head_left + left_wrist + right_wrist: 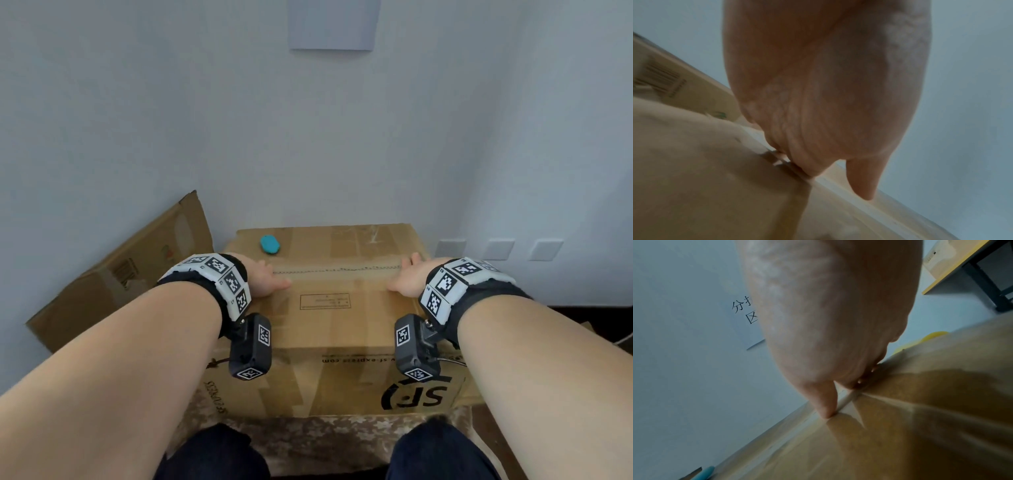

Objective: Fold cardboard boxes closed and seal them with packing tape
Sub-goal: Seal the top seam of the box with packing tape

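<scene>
A brown cardboard box (325,329) with "SF" printed on its near side stands in front of me, its top flaps folded shut. A strip of clear tape (335,270) runs along the middle seam. My left hand (269,279) rests on the left end of the seam, thumb lying on the top. My right hand (404,277) rests on the right end in the same way. In the left wrist view the left hand (828,97) presses at the edge of the box (705,178). In the right wrist view the thumb (824,402) of the right hand touches the seam of the box (900,434). Neither hand grips anything.
A small teal object (270,245) lies on the far left of the box top. An open cardboard box (113,274) leans against the pale wall at left. The box stands on a patterned cloth (325,435). A yellow-edged table (953,267) is at the right.
</scene>
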